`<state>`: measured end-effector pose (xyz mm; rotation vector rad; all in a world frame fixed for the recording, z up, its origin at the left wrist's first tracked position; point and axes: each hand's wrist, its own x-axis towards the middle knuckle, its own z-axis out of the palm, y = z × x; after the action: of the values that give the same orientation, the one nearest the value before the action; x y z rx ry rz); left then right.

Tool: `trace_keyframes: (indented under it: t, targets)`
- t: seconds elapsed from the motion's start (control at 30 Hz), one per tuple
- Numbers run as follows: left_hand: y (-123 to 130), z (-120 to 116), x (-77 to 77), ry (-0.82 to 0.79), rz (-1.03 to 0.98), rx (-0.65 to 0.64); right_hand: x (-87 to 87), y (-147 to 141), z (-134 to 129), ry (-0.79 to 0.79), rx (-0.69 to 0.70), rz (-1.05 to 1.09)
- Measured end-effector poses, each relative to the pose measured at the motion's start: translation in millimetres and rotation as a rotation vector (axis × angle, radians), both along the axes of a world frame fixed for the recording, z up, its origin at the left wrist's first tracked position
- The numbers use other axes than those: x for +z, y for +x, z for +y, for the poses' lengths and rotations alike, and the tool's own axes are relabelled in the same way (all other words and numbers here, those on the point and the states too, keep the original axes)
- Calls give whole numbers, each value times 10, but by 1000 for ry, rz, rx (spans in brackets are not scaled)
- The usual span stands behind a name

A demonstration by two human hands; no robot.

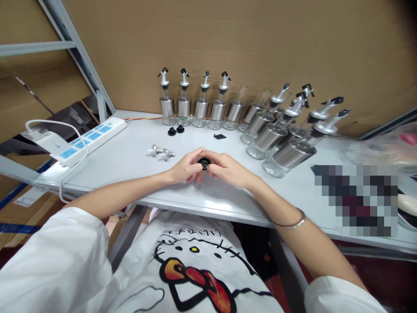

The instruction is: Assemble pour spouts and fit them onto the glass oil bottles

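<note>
Right now it's all happening between the hands: a round black piece (204, 161) sits in the gap, just above the table (182, 195) as far as this angle lets us judge, with the left hand (185, 168) on one side and the right hand (228, 168) on the other. Neither hand is nearer; both are touching it! Fingers curl around the far side, thumbs come in at the near rim, and the grip is closed on the piece from both flanks. Being round, it offers no long axis; what counts is its facing, and the hollow face tips up and back towards the wearer, a small ring showing at its middle between the thumbs. Its underside is hidden by the fingers.

Now look outward from that grip. Two metal spouts (162, 152) lie off to the left, just beside the left hand, their narrow ends pointing roughly sideways. Beyond them, two black stoppers (176, 130) rest close together, ahead and to the left. And some small black parts (220, 136) lie straight out past the right hand's knuckles, clearly nearer to that hand.
</note>
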<state>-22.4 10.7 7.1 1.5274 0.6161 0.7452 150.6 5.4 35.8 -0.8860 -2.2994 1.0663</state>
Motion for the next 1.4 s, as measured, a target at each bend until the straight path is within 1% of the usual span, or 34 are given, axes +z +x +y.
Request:
trace_keyframes:
  t: [0.1, 0.23, 0.3, 0.43, 0.53, 0.67, 0.73, 0.83, 0.93, 1.03, 1.13, 1.2, 1.27, 1.33, 1.4]
  targets:
    - [5, -10, 7, 6, -3, -1, -7, -1, -1, 20, 0, -1]
    - [17, -2, 5, 42, -13, 3, -18, -2, -4, 0, 38, 46]
    - [19, 13, -10, 91, -18, 41, -32, 3, 2, 17, 29, 67]
    - [6, 43, -51, 194, -27, 140, -39, 30, 23, 121, -28, 105]
    - [-3, 54, -71, 275, -33, 181, -7, 64, 31, 114, -69, 141]
    - [3, 72, -79, 464, -10, 317, 13, 99, 30, 105, -121, 139]
    - [3, 90, -81, 520, 27, 361, -5, 102, 27, 91, -129, 111]
    - [-8, 113, -88, 570, 63, 378, -30, 98, 25, 75, -130, 83]
    - [-25, 110, -99, 623, 49, 377, -11, 114, 38, 84, -121, 69]
    - [-38, 86, -111, 633, -6, 347, 31, 153, 81, 160, -112, 61]
    - [-36, 75, -116, 558, -42, 311, 39, 180, 132, 312, -133, 60]
    - [-26, 80, -113, 500, -29, 330, 17, 179, 150, 371, -149, 49]
    - [-14, 88, -108, 470, 6, 366, -14, 177, 158, 349, -153, 25]
    - [-4, 88, -100, 474, 42, 386, -44, 200, 177, 313, -148, -5]
    - [1, 80, -92, 494, 78, 390, -71, 268, 239, 313, -169, -49]
